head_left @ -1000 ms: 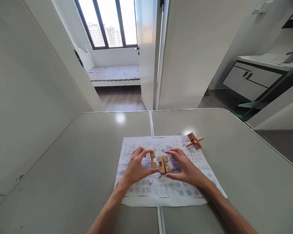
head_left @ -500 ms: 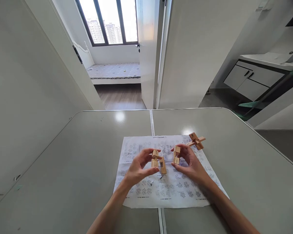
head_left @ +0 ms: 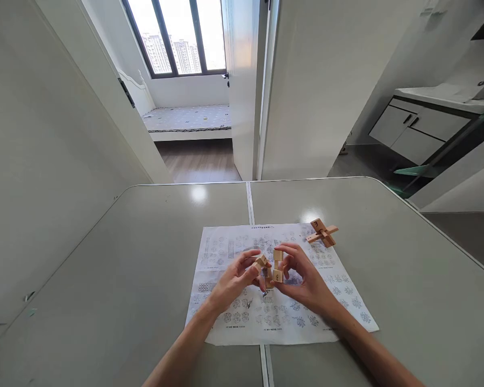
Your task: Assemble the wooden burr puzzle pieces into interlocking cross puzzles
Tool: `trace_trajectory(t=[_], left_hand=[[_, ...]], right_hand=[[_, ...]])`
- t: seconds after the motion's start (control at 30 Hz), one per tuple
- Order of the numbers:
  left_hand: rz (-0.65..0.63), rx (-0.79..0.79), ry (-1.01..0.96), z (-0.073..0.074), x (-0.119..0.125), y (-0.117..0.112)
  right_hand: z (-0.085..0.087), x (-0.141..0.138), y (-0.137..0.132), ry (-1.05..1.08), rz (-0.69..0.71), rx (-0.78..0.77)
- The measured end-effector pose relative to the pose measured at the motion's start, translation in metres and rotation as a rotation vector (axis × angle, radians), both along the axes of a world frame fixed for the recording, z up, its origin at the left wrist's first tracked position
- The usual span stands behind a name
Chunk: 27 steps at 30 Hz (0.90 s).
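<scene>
My left hand [head_left: 237, 279] is closed around a notched wooden puzzle piece [head_left: 261, 261], which is tilted and partly covered by the fingers. Facing it, my right hand [head_left: 304, 275] pinches another notched wooden block [head_left: 278, 256] upright between thumb and fingers, with a dark mark on its lower end. Between the two hands a third wooden piece [head_left: 269, 282] shows in part; whether it touches the held ones I cannot tell. Under both hands lies a white paper sheet [head_left: 226, 337] printed with rows of line diagrams.
Several crossed wooden pieces [head_left: 324, 233], one with a dark mark, rest at the sheet's far right corner. The grey-green table [head_left: 125, 279] has a seam [head_left: 250, 203] down its middle. Past its far edge stand an open door [head_left: 248, 91] and a bed [head_left: 189, 117].
My right hand has moved left with its block, close to my left hand. My left hand has turned its piece from upright to tilted, its fingers curling in more.
</scene>
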State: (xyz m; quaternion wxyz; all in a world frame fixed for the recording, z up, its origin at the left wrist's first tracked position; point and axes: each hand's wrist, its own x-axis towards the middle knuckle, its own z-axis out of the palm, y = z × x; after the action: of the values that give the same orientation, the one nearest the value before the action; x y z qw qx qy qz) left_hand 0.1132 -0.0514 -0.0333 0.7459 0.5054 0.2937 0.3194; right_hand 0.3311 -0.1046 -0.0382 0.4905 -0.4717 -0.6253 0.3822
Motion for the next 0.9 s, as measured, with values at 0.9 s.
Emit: trace_trajectory(t=[0.9], left_hand=[[0.027,0.163,0.203,0.007,0.002,-0.004]], right_hand=[[-0.003,-0.009,-0.005,-0.376,-0.004,0.428]])
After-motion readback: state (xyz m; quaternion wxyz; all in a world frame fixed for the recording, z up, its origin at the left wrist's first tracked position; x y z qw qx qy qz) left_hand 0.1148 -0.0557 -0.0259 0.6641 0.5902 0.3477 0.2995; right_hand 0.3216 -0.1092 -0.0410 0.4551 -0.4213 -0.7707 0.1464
